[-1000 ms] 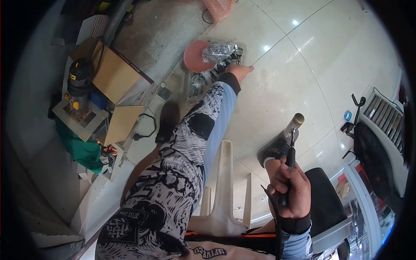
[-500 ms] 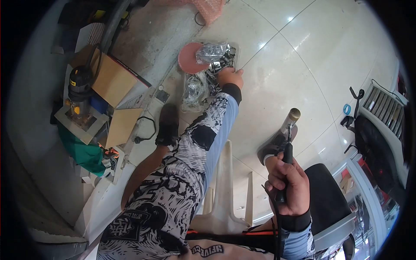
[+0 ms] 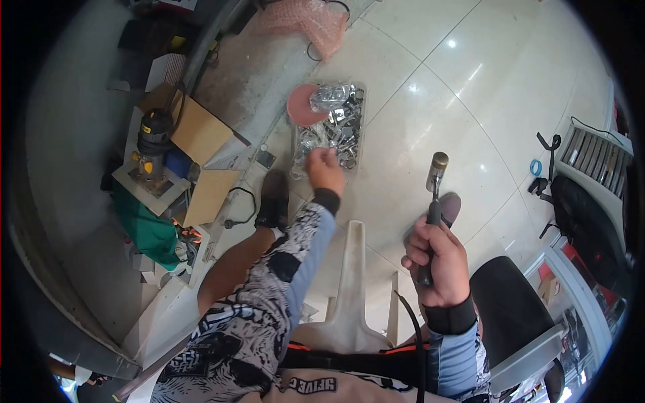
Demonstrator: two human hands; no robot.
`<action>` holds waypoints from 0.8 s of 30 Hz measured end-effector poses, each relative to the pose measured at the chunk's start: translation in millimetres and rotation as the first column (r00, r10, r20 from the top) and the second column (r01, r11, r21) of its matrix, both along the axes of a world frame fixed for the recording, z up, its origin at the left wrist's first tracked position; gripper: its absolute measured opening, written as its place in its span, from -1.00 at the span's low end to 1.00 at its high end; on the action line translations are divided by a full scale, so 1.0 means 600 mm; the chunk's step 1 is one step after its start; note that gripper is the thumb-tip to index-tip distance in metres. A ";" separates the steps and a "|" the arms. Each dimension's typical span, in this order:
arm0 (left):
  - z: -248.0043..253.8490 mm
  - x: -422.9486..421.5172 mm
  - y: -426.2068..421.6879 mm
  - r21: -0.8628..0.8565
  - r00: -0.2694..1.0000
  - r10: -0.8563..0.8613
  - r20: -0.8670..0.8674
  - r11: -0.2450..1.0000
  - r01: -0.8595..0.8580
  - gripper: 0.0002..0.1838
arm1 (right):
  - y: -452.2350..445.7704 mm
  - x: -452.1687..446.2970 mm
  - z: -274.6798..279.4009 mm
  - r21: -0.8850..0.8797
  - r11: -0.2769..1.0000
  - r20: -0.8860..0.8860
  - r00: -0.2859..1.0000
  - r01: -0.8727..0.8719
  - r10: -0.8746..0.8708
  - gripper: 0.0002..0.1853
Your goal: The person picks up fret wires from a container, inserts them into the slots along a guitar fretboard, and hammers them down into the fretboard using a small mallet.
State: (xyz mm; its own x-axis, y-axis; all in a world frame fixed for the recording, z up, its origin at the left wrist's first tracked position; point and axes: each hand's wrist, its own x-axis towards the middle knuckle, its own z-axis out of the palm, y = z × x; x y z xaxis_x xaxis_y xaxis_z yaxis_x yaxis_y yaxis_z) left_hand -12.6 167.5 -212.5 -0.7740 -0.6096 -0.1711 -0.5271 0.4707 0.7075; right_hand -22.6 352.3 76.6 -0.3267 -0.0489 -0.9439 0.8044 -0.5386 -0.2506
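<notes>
Pale tiled floor (image 3: 396, 127) under everything, glossy, with dark joints. Black padded seat (image 3: 507, 309) beside my right forearm. Off-white plastic piece (image 3: 353, 295) between my legs, long narrow prong pointing away from me; can't tell what it belongs to. Open cardboard box (image 3: 201, 131) on the left side, flaps out. Green cloth (image 3: 144, 228) below it, bunched up. Pink bubble wrap (image 3: 316, 27) at the far end, crumpled on the floor.

Clear tray (image 3: 363, 127) sits on the floor ahead of me, just beyond my left shoe (image 3: 274, 198), loaded with small parts. Black-and-yellow power tool (image 3: 154, 134) upright by the box, cord rising from its top.

Hammer (image 3: 435, 211) is in my right hand (image 3: 440, 262), fingers wrapped round the dark handle, head up and away from me, held above the floor near my right shoe (image 3: 449, 209). My left hand (image 3: 326, 172) is over the near edge of the tray, back of the hand up, fingers curled; can't tell if they're pinching a part or just touching.

Pink disc (image 3: 302, 107) lies at the tray's far left corner, partly under a clear plastic packet (image 3: 330, 98). Shiny metal parts (image 3: 346, 138) loose in the tray, jumbled. Blue ring (image 3: 535, 167) on the floor, far right.
</notes>
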 end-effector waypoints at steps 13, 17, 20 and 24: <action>-0.092 -0.006 -0.260 -0.225 0.916 -0.092 0.391 0.955 0.193 -0.62 | 0.021 0.031 -0.004 -0.005 0.999 -0.006 0.999 0.033 -0.034 -0.87; -0.092 -0.026 -0.239 -0.010 0.926 -0.084 0.369 0.996 0.094 -0.59 | 0.015 0.020 -0.005 -0.018 1.000 -0.021 0.999 0.025 -0.025 -0.88; -0.072 -0.050 -0.224 -0.020 0.902 -0.139 0.409 0.987 0.161 -0.65 | 0.008 0.007 -0.002 -0.007 1.000 -0.007 1.000 0.002 -0.002 -0.88; -0.103 -0.047 -0.239 -0.043 0.903 -0.186 0.388 0.975 0.219 -0.64 | 0.005 0.001 -0.005 -0.006 1.000 0.011 1.000 0.000 0.000 -0.87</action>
State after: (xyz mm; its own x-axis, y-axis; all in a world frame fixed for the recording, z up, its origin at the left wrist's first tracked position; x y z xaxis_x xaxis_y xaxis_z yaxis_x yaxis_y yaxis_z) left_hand -41.0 24.4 -274.5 -0.7690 -0.4718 -0.4314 -0.6347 0.6443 0.4267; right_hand -21.8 355.0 73.8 -0.3159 -0.0545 -0.9472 0.8073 -0.5399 -0.2382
